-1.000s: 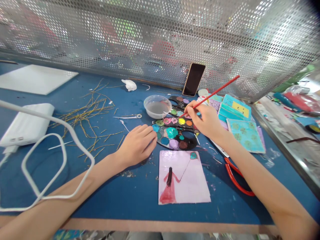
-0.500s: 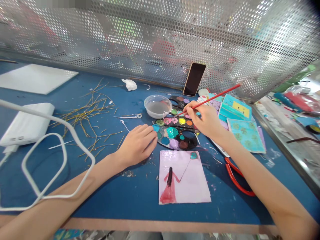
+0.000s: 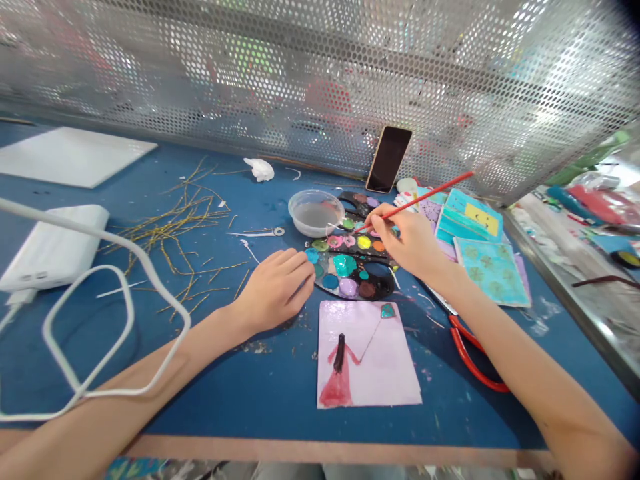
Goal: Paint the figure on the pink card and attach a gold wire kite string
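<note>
My right hand (image 3: 407,240) grips a red paintbrush (image 3: 425,195); the brush tip is down at the paint palette (image 3: 385,285), among its upper colour wells. My left hand (image 3: 277,287) rests palm down on the table, fingers together and curled, against the palette's left edge. Whatever may lie under those fingers is hidden. In front of the palette lies a pale pink painted square (image 3: 380,373), showing a figure in a red dress with a line up to a teal kite shape. A clear plastic bowl of greyish water (image 3: 316,217) stands behind the palette.
A phone (image 3: 389,160) leans on the perforated metal screen (image 3: 280,80). Painted squares (image 3: 493,270) and red-handled scissors (image 3: 473,363) lie at right. Gold twigs (image 3: 165,227), a power bank (image 3: 55,250) with a white cable (image 3: 130,313), and a white board (image 3: 75,157) are left.
The paintbrush handle has shifted slightly left and down with my right hand, its tip still at the palette. My left hand and the painted square have stayed put.
</note>
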Demonstrator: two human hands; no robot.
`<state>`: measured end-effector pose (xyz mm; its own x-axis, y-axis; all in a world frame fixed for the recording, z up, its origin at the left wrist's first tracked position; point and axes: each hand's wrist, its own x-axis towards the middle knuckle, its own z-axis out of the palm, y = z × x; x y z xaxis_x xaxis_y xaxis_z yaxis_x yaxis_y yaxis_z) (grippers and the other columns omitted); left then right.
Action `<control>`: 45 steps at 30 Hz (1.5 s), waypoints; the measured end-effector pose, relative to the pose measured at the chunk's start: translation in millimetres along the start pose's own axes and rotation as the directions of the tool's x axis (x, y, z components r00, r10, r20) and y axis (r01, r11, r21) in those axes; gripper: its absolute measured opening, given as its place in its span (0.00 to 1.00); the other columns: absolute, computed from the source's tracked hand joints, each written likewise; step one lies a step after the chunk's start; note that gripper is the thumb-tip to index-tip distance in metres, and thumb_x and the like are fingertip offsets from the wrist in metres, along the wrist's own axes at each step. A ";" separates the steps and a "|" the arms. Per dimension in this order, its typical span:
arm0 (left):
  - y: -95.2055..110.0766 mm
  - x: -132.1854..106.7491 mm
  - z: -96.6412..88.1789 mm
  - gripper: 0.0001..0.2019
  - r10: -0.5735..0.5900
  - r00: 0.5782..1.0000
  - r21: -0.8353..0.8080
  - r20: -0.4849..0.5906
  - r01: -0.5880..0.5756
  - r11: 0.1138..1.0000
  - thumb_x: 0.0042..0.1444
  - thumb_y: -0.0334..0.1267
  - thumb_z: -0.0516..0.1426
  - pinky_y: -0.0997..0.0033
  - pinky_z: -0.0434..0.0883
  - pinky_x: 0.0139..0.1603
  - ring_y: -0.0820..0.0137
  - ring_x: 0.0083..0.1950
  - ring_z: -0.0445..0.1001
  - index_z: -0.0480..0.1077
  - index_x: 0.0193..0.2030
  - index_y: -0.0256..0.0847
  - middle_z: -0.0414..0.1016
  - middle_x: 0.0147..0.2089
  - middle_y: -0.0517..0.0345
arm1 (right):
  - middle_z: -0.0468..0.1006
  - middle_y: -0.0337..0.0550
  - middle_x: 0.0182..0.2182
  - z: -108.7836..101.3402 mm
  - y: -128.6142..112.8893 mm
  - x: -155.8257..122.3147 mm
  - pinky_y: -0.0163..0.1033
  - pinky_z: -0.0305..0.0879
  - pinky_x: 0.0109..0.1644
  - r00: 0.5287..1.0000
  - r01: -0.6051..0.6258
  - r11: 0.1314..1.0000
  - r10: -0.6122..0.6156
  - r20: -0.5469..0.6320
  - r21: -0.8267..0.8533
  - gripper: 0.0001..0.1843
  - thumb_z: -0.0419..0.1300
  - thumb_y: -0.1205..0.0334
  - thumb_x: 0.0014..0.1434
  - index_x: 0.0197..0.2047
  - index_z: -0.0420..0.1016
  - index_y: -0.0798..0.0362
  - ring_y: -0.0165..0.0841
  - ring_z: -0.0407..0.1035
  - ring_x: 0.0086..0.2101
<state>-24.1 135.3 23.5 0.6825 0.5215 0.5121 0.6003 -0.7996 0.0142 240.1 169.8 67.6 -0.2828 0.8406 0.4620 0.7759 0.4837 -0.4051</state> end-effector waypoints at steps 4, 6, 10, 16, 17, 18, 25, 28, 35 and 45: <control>0.2 0.7 -0.1 0.11 0.001 1.000 0.001 -0.001 -0.001 1.000 0.67 0.32 0.50 0.64 0.64 0.38 0.66 0.35 0.64 0.69 0.34 0.38 0.70 0.32 0.55 | 0.80 0.43 0.30 0.2 0.6 -0.1 0.39 0.62 0.36 1.000 0.003 1.000 -0.003 -0.007 0.006 0.12 0.51 0.61 0.67 0.35 0.73 0.51 0.35 0.73 0.28; 0.1 0.8 0.2 0.11 0.000 1.000 0.001 0.000 0.000 1.000 0.67 0.32 0.50 0.64 0.64 0.38 0.66 0.35 0.64 0.69 0.34 0.38 0.70 0.32 0.55 | 0.80 0.43 0.30 0.2 0.8 -0.1 0.39 0.62 0.36 1.000 0.006 1.000 -0.006 -0.012 0.007 0.13 0.51 0.60 0.68 0.35 0.73 0.51 0.35 0.73 0.29; -0.1 0.4 1.0 0.11 -0.004 1.000 0.000 0.003 0.004 1.000 0.67 0.33 0.50 0.64 0.64 0.38 0.66 0.35 0.64 0.69 0.35 0.38 0.70 0.33 0.55 | 0.80 0.42 0.29 0.6 0.7 -0.2 0.39 0.62 0.35 1.000 0.003 1.000 -0.003 -0.002 0.004 0.13 0.51 0.60 0.68 0.34 0.73 0.51 0.35 0.73 0.28; -0.3 -0.2 1.2 0.11 -0.002 1.000 0.001 0.004 0.002 1.000 0.67 0.33 0.50 0.64 0.65 0.38 0.66 0.35 0.64 0.69 0.34 0.38 0.70 0.32 0.55 | 0.80 0.43 0.28 0.2 1.5 -0.3 0.40 0.63 0.35 1.000 0.010 1.000 -0.010 -0.001 0.002 0.14 0.50 0.58 0.68 0.35 0.73 0.51 0.35 0.73 0.27; -0.3 -0.2 1.1 0.11 -0.001 1.000 -0.001 0.004 0.001 1.000 0.67 0.33 0.50 0.64 0.65 0.38 0.66 0.35 0.64 0.69 0.34 0.38 0.70 0.32 0.55 | 0.80 0.43 0.29 0.1 1.6 -0.3 0.40 0.63 0.36 1.000 0.018 1.000 -0.018 -0.016 0.012 0.14 0.50 0.58 0.68 0.35 0.73 0.51 0.35 0.73 0.29; -0.3 -0.2 1.1 0.11 -0.001 1.000 -0.002 0.003 0.001 1.000 0.67 0.33 0.50 0.64 0.65 0.38 0.66 0.35 0.64 0.69 0.34 0.38 0.70 0.32 0.55 | 0.80 0.43 0.30 0.0 1.4 -0.3 0.40 0.63 0.37 0.999 0.026 0.999 -0.025 -0.032 0.021 0.14 0.50 0.59 0.68 0.35 0.73 0.51 0.36 0.74 0.30; 0.8 0.5 0.6 0.11 -0.008 1.000 0.003 0.011 0.008 1.000 0.68 0.33 0.49 0.64 0.65 0.38 0.66 0.35 0.64 0.69 0.34 0.38 0.70 0.33 0.55 | 0.80 0.42 0.29 -0.3 0.1 0.1 0.39 0.63 0.36 1.000 0.014 1.000 -0.015 0.008 0.019 0.13 0.50 0.60 0.68 0.35 0.73 0.51 0.35 0.74 0.29; 1.0 0.6 0.8 0.11 -0.008 1.000 0.004 0.010 0.008 1.000 0.68 0.33 0.49 0.64 0.65 0.38 0.66 0.35 0.64 0.69 0.34 0.38 0.70 0.33 0.55 | 0.80 0.43 0.30 -1.5 0.5 0.5 0.39 0.64 0.37 1.000 0.024 0.999 -0.024 0.002 0.021 0.13 0.50 0.59 0.68 0.35 0.73 0.51 0.36 0.74 0.30; 0.9 0.6 0.2 0.11 -0.005 1.000 0.005 0.006 0.005 1.000 0.67 0.33 0.49 0.64 0.65 0.38 0.66 0.35 0.64 0.69 0.34 0.38 0.70 0.32 0.55 | 0.80 0.43 0.29 -1.1 -0.1 0.3 0.39 0.62 0.36 1.000 0.014 1.000 -0.014 -0.020 0.012 0.12 0.51 0.60 0.68 0.35 0.73 0.51 0.35 0.73 0.29; 0.3 0.4 0.1 0.11 -0.013 1.000 -0.007 0.014 0.013 1.000 0.67 0.33 0.49 0.64 0.65 0.38 0.66 0.35 0.65 0.69 0.34 0.39 0.71 0.33 0.54 | 0.80 0.43 0.30 -0.6 2.9 0.7 0.40 0.64 0.38 1.000 0.000 1.000 0.000 0.021 0.013 0.14 0.50 0.58 0.68 0.35 0.73 0.51 0.36 0.73 0.31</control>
<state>-23.7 135.3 23.6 0.6807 0.5358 0.4996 0.6063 -0.7948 0.0265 242.4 171.7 67.2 -0.2947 0.8455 0.4452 0.7687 0.4865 -0.4151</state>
